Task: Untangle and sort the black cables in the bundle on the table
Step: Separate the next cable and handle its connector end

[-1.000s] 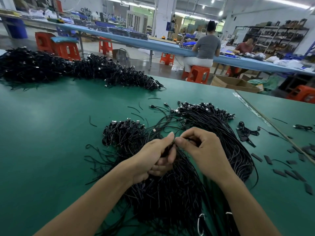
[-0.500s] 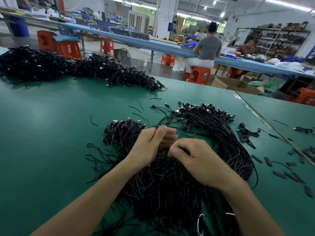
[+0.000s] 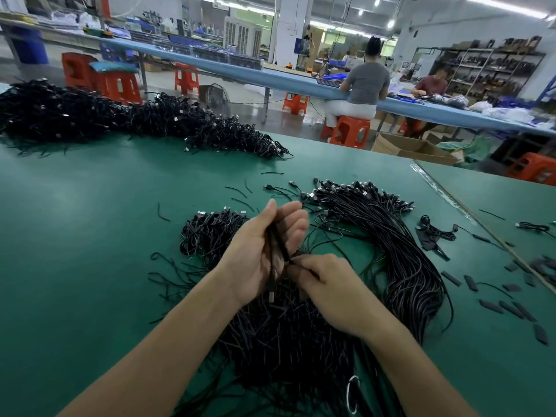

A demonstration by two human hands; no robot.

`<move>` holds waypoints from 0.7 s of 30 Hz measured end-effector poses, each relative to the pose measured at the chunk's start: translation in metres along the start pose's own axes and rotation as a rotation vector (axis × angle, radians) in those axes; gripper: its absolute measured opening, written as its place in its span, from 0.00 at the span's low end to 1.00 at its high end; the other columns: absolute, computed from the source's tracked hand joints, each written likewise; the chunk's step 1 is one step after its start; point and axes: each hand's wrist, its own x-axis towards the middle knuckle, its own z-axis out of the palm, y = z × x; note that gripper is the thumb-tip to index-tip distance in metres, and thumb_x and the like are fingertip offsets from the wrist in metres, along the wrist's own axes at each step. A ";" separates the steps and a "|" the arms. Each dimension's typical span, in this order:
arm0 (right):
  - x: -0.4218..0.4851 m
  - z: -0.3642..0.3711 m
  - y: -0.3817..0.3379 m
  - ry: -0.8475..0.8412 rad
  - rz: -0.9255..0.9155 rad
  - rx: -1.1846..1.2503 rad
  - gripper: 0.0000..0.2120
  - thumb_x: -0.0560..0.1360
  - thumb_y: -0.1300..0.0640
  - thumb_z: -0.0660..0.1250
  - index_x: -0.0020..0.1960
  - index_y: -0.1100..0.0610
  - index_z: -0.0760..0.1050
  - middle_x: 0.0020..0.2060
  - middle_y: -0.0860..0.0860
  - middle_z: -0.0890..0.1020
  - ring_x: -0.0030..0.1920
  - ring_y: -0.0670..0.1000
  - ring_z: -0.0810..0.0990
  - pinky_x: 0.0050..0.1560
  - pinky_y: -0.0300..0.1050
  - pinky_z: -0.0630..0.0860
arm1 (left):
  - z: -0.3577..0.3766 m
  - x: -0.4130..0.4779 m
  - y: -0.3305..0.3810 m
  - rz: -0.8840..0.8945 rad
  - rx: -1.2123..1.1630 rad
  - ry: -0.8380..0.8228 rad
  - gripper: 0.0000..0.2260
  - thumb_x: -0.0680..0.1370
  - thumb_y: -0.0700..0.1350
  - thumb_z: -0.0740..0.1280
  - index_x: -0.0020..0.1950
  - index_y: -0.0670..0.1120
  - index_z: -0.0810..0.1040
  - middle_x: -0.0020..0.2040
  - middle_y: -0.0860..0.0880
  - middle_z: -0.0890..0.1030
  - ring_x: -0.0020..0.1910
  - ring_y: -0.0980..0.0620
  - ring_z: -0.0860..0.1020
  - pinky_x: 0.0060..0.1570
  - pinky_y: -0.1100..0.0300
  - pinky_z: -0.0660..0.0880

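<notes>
- Lying across the wide, straight-fingered left hand (image 3: 264,251), a thin black cable (image 3: 274,245) is at frame centre.
- Right hand (image 3: 328,287) pinches this cable.
- Tangled bundle of black cables (image 3: 285,341) lies below, on green table (image 3: 90,236).

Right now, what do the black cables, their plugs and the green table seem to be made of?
Black cables: probably a rubbery plastic jacket, semi-matt; they bend in soft loops with faint highlights. Plugs: seemingly metal tips, from small bright glints. Table: likely a green rubber or vinyl mat, smooth, with a soft sheen.
</notes>
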 end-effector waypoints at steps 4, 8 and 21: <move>-0.004 -0.003 -0.002 -0.158 -0.002 -0.146 0.15 0.82 0.53 0.61 0.37 0.50 0.73 0.27 0.48 0.74 0.25 0.46 0.67 0.27 0.39 0.64 | -0.012 0.004 -0.012 0.287 0.672 0.056 0.15 0.85 0.44 0.56 0.61 0.38 0.79 0.54 0.41 0.85 0.55 0.48 0.84 0.53 0.59 0.80; -0.008 -0.014 -0.007 -0.131 -0.112 -0.142 0.16 0.81 0.56 0.63 0.35 0.51 0.73 0.29 0.46 0.74 0.29 0.45 0.71 0.31 0.37 0.67 | -0.019 0.000 -0.014 0.280 1.262 0.023 0.17 0.85 0.46 0.56 0.52 0.41 0.83 0.45 0.45 0.85 0.43 0.48 0.84 0.45 0.53 0.81; -0.001 -0.032 0.005 0.010 -0.096 0.392 0.06 0.74 0.59 0.73 0.41 0.52 0.79 0.41 0.54 0.84 0.44 0.55 0.82 0.52 0.54 0.81 | -0.022 -0.014 0.005 -0.381 0.670 -0.280 0.25 0.81 0.61 0.59 0.26 0.51 0.66 0.21 0.51 0.69 0.17 0.57 0.63 0.17 0.68 0.60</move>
